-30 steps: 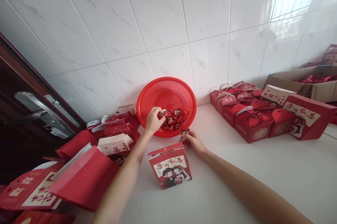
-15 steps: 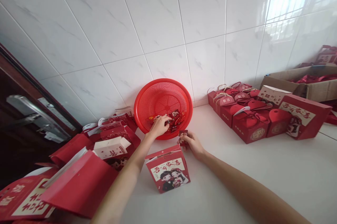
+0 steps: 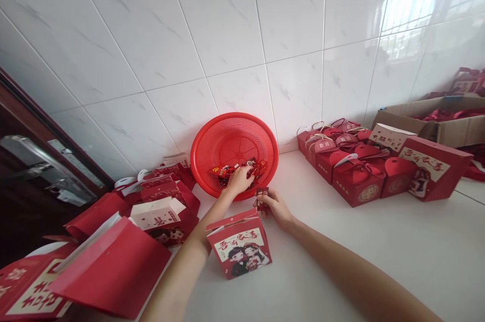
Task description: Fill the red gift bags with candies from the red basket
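A red plastic mesh basket [image 3: 204,140] leans tilted against the tiled wall, with several wrapped candies [image 3: 226,170] gathered in its lower part. My left hand [image 3: 240,179] is inside it among the candies, fingers curled down; what they grip, if anything, is hidden. Just below the rim, my right hand [image 3: 278,208] pinches a small dark red packet [image 3: 262,195] with pale print. Between my forearms stands a red gift box [image 3: 240,254] showing a cartoon couple, its top flaps raised. My left forearm passes close by the box's left side.
Red gift boxes [image 3: 356,180] stand in rows at the right, with a cardboard box [image 3: 460,127] behind them. More red boxes and bags [image 3: 113,261] crowd the left side near a dark door with a metal handle [image 3: 41,160]. The white surface [image 3: 322,261] runs underneath.
My left hand has shifted slightly right and down within the basket, its fingers deeper among the candies. My right hand keeps the packet in nearly the same spot. The view has moved slightly.
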`<state>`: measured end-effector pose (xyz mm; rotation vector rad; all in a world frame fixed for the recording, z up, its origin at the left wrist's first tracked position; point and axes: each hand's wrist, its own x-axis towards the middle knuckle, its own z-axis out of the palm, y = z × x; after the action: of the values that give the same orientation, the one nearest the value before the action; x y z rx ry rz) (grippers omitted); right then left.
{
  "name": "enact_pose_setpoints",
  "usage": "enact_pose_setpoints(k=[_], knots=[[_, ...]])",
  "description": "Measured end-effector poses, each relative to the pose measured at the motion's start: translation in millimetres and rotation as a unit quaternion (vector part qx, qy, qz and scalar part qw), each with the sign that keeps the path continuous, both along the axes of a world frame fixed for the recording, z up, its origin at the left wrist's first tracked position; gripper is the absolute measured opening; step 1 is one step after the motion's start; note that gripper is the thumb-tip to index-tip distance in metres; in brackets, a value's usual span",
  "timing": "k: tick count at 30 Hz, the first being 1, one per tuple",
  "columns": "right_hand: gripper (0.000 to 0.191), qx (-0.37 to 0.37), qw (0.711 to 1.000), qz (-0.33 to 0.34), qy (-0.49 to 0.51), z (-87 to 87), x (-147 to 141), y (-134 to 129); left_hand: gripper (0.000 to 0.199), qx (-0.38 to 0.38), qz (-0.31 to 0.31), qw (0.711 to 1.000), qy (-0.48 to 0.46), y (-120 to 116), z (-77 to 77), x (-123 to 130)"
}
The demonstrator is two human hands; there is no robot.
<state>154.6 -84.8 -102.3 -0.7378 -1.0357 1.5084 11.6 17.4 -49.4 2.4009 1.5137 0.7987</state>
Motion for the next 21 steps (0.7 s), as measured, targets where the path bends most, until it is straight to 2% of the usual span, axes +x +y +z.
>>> enact_pose_setpoints(k=[5, 10, 16, 21], knots=[[0.02, 0.001, 1.0, 0.0, 0.003, 0.3, 1, 0, 0.036, -0.011, 0.012, 0.996, -0.092, 4, 0.0, -8], [0.022, -0.005, 1.0, 0.0, 0.015, 0.3, 1, 1, 0.039, -0.036, -0.006, 0.983, -0.18, -4, 0.3, -17], [0.027, -0.02, 0.999, -0.009, 0.039, 0.4, 3, 2, 0.044, -0.089, -0.064, 0.964, -0.242, -33, 2.6, -17], [0.031, -0.011, 0.998, -0.019, 0.058, -1.7, 3, 4, 0.041, -0.178, -0.112, 0.942, -0.263, -62, 0.3, -16]])
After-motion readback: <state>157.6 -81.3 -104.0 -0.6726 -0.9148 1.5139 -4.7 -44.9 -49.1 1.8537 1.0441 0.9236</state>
